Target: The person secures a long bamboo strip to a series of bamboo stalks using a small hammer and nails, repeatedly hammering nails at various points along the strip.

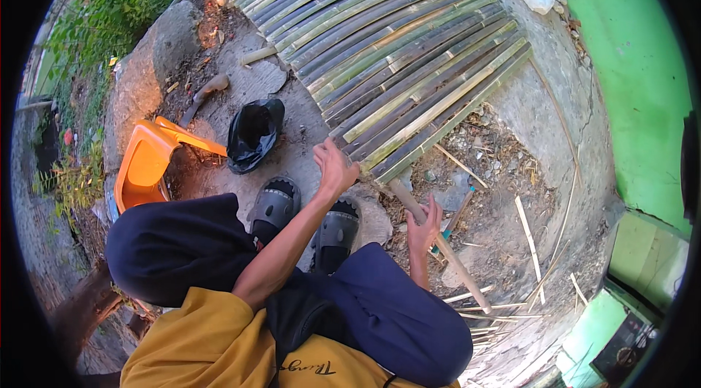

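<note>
A panel of split bamboo slats [394,52] stretches away from me, its strips side by side in green, tan and dark brown. At its near left corner, my left hand [336,169] grips the slat ends, fingers curled over the edge. My right hand [425,229] is closed around a round wooden stick [465,276], which slants from the panel's near corner down to the right. Just beyond that hand lies a tool with a teal part [454,219], partly hidden by the fingers. What the left fingertips press on underneath is hidden.
An orange plastic chair [143,162] lies tipped at the left, beside a black plastic bag [255,135] and a curved-handled tool [207,96]. My sandals [275,207] are below the panel. Thin bamboo offcuts [529,238] litter the ground right, near a green wall [621,59].
</note>
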{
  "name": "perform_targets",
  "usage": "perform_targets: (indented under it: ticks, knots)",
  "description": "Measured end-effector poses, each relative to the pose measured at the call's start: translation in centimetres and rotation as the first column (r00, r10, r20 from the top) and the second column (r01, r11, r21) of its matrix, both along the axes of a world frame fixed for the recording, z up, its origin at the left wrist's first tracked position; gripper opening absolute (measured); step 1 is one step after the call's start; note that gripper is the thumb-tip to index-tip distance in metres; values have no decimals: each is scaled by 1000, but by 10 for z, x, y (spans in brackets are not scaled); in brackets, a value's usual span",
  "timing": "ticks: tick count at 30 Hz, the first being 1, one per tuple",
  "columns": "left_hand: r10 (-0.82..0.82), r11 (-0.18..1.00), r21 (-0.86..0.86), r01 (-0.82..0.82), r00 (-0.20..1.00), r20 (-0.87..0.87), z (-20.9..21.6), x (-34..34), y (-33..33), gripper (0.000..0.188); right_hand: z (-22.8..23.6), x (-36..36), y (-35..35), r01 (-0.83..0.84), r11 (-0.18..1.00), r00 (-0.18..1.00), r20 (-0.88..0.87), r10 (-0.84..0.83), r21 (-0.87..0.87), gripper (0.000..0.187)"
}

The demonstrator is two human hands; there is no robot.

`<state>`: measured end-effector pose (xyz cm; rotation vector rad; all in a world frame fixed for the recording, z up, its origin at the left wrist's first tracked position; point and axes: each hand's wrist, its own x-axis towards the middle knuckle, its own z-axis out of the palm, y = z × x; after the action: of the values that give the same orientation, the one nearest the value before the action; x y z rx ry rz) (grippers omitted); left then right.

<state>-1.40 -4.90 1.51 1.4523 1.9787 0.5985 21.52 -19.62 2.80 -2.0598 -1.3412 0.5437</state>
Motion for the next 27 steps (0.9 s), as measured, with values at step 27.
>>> perform_targets:
  ticks: [27]
  knots:
    - [-555,822,313,476,792,253,-6,14,-23,28,5,-46,90,-122,987,974,-178,139,103,18]
